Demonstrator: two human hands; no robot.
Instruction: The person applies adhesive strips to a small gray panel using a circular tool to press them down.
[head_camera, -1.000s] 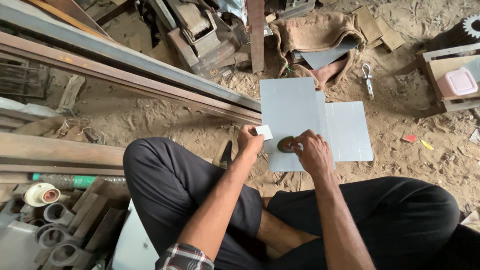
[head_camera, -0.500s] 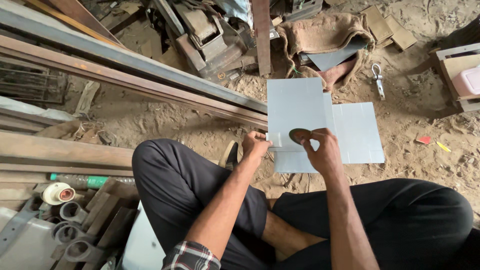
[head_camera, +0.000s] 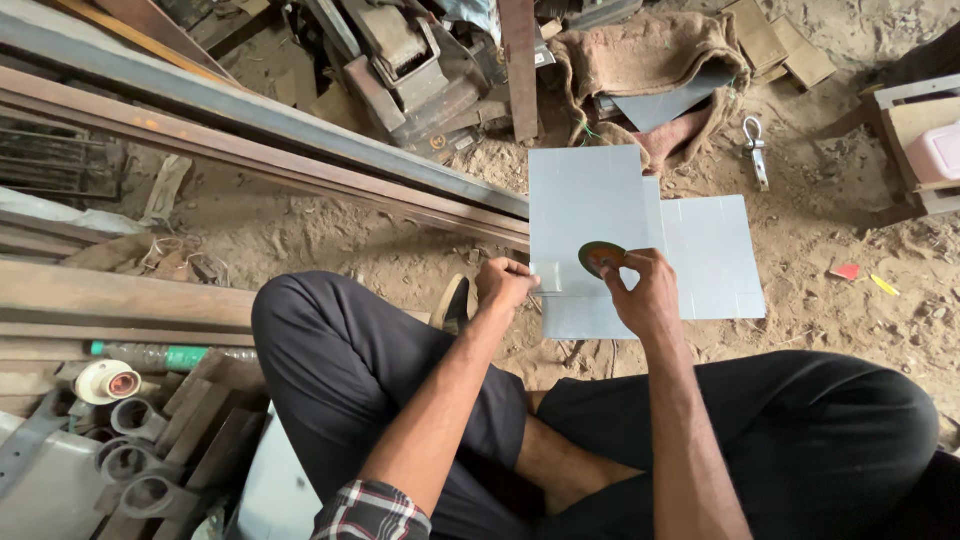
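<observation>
I sit cross-legged on a sandy floor. Two pale grey metal sheets lie before me, the upper sheet (head_camera: 585, 205) overlapping the lower sheet (head_camera: 715, 260). My right hand (head_camera: 640, 295) holds a small round brownish disc (head_camera: 600, 257) upright on the sheets with its fingertips. My left hand (head_camera: 505, 285) has its fingers curled and pinches the near left edge of the upper sheet.
Long rusty steel beams (head_camera: 260, 150) run across the left. Scrap metal parts (head_camera: 420, 70) and a sacking cloth (head_camera: 640, 60) lie beyond the sheets. A shackle (head_camera: 755, 140), a wooden crate (head_camera: 915, 150), pipe pieces (head_camera: 130, 450) and a green bottle (head_camera: 170, 355) lie around.
The white piece that my left hand held a second ago is out of sight. My right hand has lifted the disc from lying flat to standing on the sheets. The view has shifted slightly.
</observation>
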